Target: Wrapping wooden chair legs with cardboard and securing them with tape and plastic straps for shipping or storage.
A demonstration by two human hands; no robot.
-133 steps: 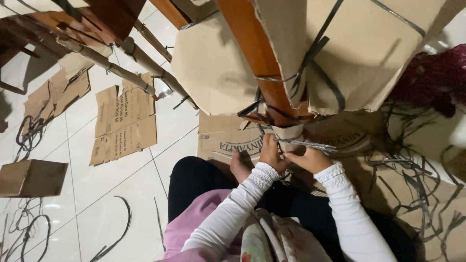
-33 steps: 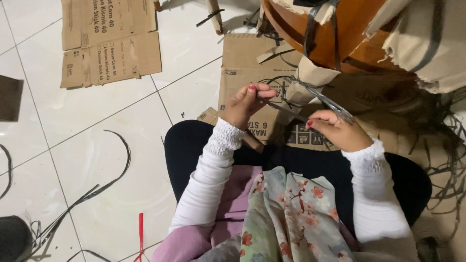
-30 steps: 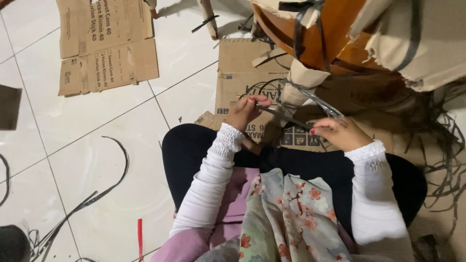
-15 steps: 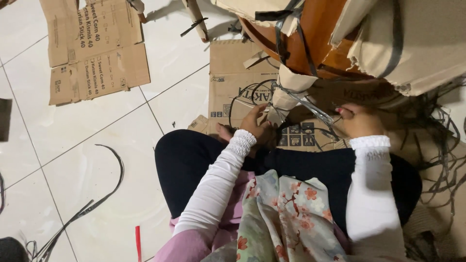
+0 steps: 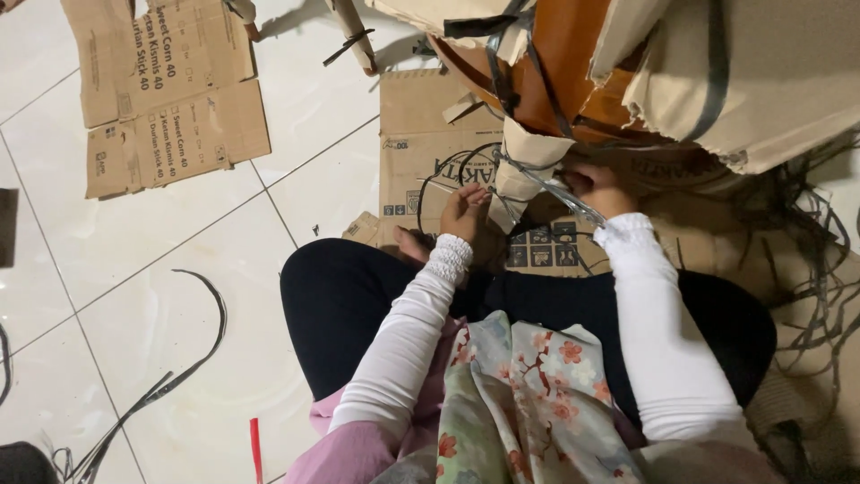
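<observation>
I sit on a white tiled floor in front of a brown wooden furniture piece (image 5: 573, 63) wrapped in torn cardboard (image 5: 779, 81) and bound with black straps. My left hand (image 5: 464, 211) is curled on a black strap loop (image 5: 439, 179) beside a cardboard-wrapped leg (image 5: 520, 175). My right hand (image 5: 596, 186) is tucked under the wood and grips a pair of silvery scissors (image 5: 546, 188), whose tips point left at the wrapped leg. Both hands are close together, on either side of the leg.
Flattened cardboard boxes (image 5: 170, 90) lie at the upper left, and another sheet (image 5: 421, 116) lies under the furniture. Loose black straps (image 5: 193, 358) curl on the tiles at the left. A tangle of straps (image 5: 815, 260) lies at the right. A small red strip (image 5: 255, 448) lies near my knee.
Both hands have moved up and closer to the wrapped leg. My right hand has slid under the wood with the scissors, and my left hand has come in beside the leg.
</observation>
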